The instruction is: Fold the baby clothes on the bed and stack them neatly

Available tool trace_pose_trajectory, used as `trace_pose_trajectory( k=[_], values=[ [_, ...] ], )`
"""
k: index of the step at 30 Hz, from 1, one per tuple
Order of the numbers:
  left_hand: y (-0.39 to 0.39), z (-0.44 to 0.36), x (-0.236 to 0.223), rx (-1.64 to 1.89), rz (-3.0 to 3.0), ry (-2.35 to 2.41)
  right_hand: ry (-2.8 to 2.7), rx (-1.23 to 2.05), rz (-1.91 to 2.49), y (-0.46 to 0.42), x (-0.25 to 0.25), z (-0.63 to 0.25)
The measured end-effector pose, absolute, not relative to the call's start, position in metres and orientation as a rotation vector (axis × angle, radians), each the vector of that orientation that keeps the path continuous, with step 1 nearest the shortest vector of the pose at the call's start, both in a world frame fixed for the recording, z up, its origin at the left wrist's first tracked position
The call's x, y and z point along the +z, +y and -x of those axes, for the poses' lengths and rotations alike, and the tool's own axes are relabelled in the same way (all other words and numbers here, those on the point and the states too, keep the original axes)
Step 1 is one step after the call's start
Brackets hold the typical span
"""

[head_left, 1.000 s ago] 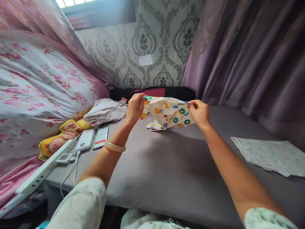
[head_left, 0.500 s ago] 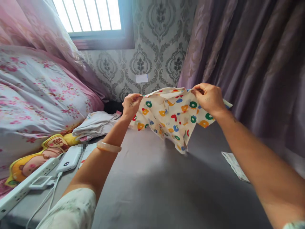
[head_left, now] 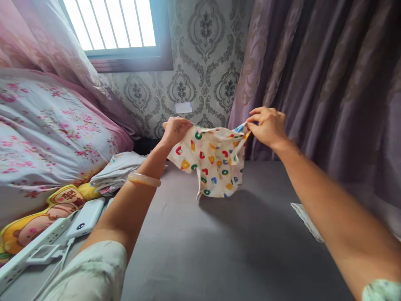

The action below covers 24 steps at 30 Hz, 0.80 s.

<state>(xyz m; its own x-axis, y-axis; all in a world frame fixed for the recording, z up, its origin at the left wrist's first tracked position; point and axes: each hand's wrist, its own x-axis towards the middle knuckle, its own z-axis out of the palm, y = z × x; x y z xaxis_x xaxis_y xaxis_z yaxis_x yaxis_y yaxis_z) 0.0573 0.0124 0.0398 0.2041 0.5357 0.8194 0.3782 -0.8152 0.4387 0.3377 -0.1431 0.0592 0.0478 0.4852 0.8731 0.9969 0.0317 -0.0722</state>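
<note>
A small cream shirt (head_left: 216, 163) with red, yellow, green and blue prints hangs stretched between my two hands over the grey sheet (head_left: 188, 242). My left hand (head_left: 178, 130) is closed on its upper left edge, near the short sleeve. At the upper right, my right hand (head_left: 266, 126) pinches the fabric between thumb and fingers. The right part of the shirt is bunched and folded back. Its lower hem hangs close above the sheet; whether it touches I cannot tell.
Left of my left arm lie a pile of folded white clothes (head_left: 117, 169), a yellow cartoon cushion (head_left: 40, 217), a white power bank (head_left: 86, 217) and a power strip (head_left: 34, 248) with cables. A white folded cloth (head_left: 305, 221) lies by my right forearm. Purple curtains (head_left: 313, 83) hang at right.
The shirt has swung, its lower hem moving left and hanging straighter. Its right sleeve, spread out before, is now gathered near my right hand. Both hands keep their hold.
</note>
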Motion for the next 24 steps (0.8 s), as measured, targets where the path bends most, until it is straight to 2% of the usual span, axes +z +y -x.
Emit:
trace_pose_trajectory(
  k=[4, 7, 13, 17, 24],
  values=[
    [0.007, -0.063, 0.041, 1.492, -2.4, 1.148, -1.497, -0.812, 1.688, -0.139, 0.058, -0.343],
    [0.006, -0.066, 0.046, 1.564, -2.363, 1.266, -1.452, -0.821, 1.725, -0.137, 0.058, -0.346],
    [0.006, -0.072, 0.052, 1.52, -2.34, 1.265, -1.416, -0.773, 1.781, -0.137, 0.058, -0.344],
    [0.009, -0.074, 0.046, 1.457, -2.287, 1.234, -1.371, -0.599, 1.785, -0.138, 0.057, -0.346],
    [0.01, -0.079, 0.041, 1.627, -2.224, 1.172, -1.35, -0.543, 1.758, -0.143, 0.058, -0.342]
  ],
)
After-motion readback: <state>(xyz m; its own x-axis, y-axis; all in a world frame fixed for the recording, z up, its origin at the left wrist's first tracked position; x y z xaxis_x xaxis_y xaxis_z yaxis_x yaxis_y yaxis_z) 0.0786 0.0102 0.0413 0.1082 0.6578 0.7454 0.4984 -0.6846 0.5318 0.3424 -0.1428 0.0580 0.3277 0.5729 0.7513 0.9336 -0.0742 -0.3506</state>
